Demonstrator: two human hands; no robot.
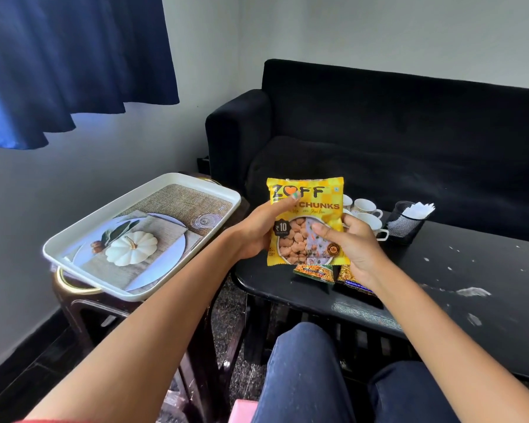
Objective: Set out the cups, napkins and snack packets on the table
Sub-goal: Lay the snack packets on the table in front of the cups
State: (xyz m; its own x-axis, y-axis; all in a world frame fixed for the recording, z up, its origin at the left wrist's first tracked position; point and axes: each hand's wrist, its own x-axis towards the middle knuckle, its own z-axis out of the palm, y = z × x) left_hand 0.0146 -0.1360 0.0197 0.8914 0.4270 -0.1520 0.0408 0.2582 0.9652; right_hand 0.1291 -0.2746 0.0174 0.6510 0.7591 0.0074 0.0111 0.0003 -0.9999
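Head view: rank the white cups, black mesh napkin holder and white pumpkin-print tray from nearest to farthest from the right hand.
1. White cups, just behind the right hand.
2. Black mesh napkin holder, farther right on the table.
3. White pumpkin-print tray, far left on the stool.

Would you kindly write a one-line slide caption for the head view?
Both hands hold a yellow snack packet above the black table, cups and napkins behind.

Both hands hold a yellow snack packet (306, 221) upright above the black table (471, 279): left hand (257, 230) at its left edge, right hand (348, 242) at its lower right. Two smaller packets (313, 271) lie beneath it, white cups (365, 209) and a mesh napkin holder (405, 222) behind.
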